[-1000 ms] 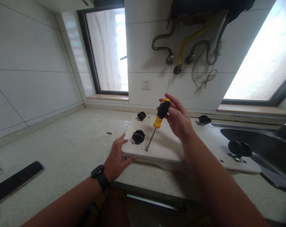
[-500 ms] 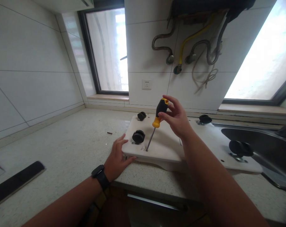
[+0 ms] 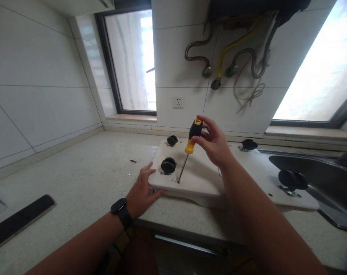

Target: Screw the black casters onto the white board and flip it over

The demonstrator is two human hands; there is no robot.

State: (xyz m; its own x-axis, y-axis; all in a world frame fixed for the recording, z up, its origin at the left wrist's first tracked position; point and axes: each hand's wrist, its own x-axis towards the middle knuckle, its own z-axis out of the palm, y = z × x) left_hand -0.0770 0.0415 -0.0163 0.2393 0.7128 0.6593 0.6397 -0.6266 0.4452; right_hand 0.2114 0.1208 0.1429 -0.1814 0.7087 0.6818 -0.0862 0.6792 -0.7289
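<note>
Black-and-yellow screwdriver (image 3: 190, 147) being pinched around its handle by the right hand (image 3: 215, 147), tilting toward one o'clock, tip resting on the white board (image 3: 202, 175) near its front edge. Left hand (image 3: 140, 193) lying open and flat, pressing the board's corner at eight o'clock of the tip. Black caster (image 3: 168, 165) sitting just beside the tip at ten o'clock.

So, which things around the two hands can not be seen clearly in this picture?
- Head view: the screwdriver tip on the white board is too small to show a screw.
- The handle's far side is covered by the right hand.
- The board's underside is hidden; the left hand covers its corner.
- The small dark bit on the counter is too small to identify.
</note>
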